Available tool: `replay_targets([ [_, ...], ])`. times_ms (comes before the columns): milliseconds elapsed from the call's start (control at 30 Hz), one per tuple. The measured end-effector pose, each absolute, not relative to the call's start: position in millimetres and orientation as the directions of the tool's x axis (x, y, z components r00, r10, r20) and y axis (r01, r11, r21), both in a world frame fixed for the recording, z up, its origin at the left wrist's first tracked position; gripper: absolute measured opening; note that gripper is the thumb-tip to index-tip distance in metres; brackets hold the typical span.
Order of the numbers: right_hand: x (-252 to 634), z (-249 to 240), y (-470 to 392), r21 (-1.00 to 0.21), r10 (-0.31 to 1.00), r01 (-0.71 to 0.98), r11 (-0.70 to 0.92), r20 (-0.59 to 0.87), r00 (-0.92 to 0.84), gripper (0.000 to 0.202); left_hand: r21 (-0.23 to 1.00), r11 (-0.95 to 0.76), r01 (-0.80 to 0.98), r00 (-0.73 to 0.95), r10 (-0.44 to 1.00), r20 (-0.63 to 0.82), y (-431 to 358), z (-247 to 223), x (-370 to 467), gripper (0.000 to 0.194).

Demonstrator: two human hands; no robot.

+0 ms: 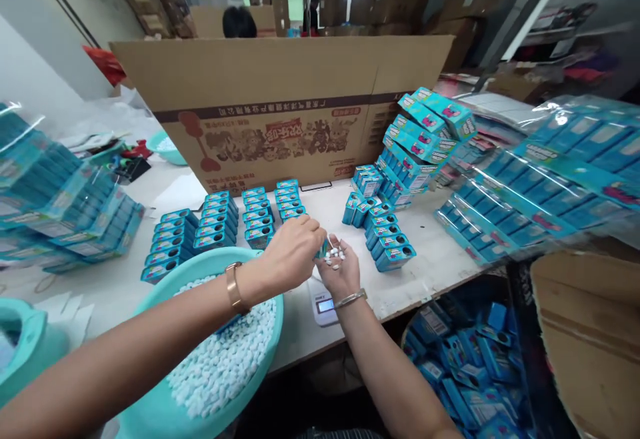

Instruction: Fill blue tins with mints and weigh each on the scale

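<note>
My right hand [343,275] is cupped palm up above a small white digital scale [324,311], with several small white candies [335,254] lying in it. Beside it, my left hand [294,252] has its fingers pressed together around a small teal piece [323,247], mostly hidden by the fingers. Under my left forearm stands a large turquoise basin [277,322] full of white candies [225,365]. Rows of small blue tins [216,222] stand behind the basin, and another row of tins [393,252] is right of my hands.
A big cardboard box [280,112] forms a wall behind the tins. Wrapped packs of blue boxes are stacked at left [65,199] and right [550,185]. A bin of blue tins [470,372] sits below the table's right edge. Two people are in the background.
</note>
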State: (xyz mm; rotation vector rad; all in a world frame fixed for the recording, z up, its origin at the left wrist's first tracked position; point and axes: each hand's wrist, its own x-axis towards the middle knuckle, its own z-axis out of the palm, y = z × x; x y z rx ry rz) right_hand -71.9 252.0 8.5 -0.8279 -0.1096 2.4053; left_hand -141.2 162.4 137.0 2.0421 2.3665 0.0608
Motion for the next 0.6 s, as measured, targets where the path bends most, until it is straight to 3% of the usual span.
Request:
replay_targets([
  [167,-80,15,241,-0.125,0.483,-0.516,-0.848,-0.583,-0.653,0.011,-0.082,0.037,0.996,-0.048,0.99,-0.135,177,140,-133,0.026],
  [267,-80,20,238,-0.104,0.482,-0.527,-0.844,-0.577,-0.659,0.014,-0.102,0.008,0.995,-0.025,0.985,-0.168,180,139,-132,0.023],
  [467,-76,30,242,-0.101,0.478,-0.531,-0.841,-0.597,-0.644,0.02,-0.077,0.062,0.995,-0.069,0.993,-0.095,183,140,-134,0.024],
  [600,-70,26,255,-0.1,0.472,-0.535,-0.839,-0.621,-0.626,0.021,0.036,0.113,0.993,-0.113,0.994,-0.004,186,131,-138,0.024],
])
